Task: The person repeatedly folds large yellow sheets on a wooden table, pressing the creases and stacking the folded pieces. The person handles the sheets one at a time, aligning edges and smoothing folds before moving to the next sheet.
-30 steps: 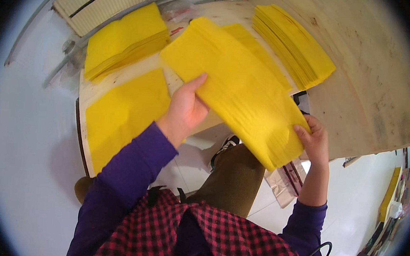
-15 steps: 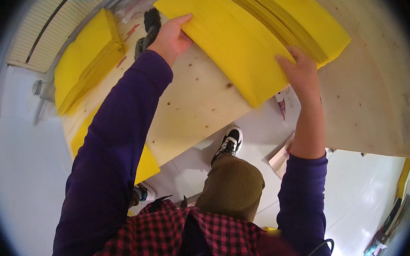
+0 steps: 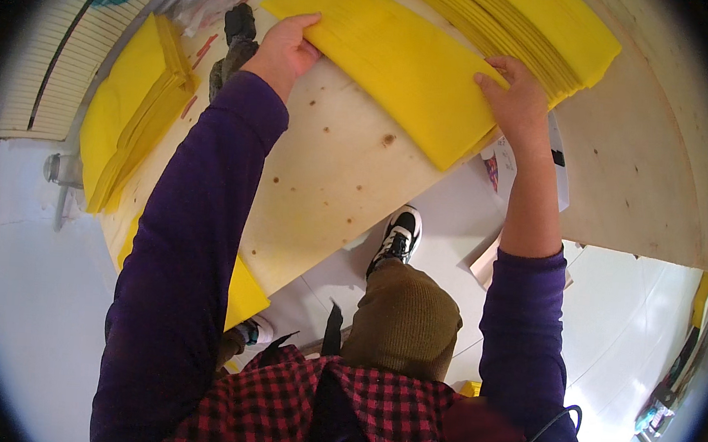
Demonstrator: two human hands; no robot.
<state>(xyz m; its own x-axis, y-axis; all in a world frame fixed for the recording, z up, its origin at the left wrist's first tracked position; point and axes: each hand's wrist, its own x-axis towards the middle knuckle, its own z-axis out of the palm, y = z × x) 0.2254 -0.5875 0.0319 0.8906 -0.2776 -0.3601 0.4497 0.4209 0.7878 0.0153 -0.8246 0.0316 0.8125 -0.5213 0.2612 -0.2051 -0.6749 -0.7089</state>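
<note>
A long, flat yellow piece of fabric-like sheet (image 3: 406, 69) lies slantwise across the far part of the wooden table, its near right corner jutting to the table edge. Its left end shows layered edges, so it may be several pieces together. My left hand (image 3: 288, 50) pinches its near edge toward the left, thumb on top. At the right end my right hand (image 3: 517, 101) grips the edge, thumb and forefinger over the top and the other fingers mostly hidden. Just beyond lies a thick stack of similar yellow sheets (image 3: 539, 37) with fanned edges.
On the left stands another folded yellow pile (image 3: 128, 107), beside a dark crumpled strip (image 3: 237, 44). One more yellow sheet (image 3: 244, 295) lies at the table's near edge, partly under my left arm. The bare wooden tabletop (image 3: 325, 170) has knots. A second board (image 3: 636, 183) spreads to the right.
The whole view has shifted slightly. Both hands keep hold of the yellow sheet, which now lies closer against the thick stack. Its layered left end shows more plainly.
</note>
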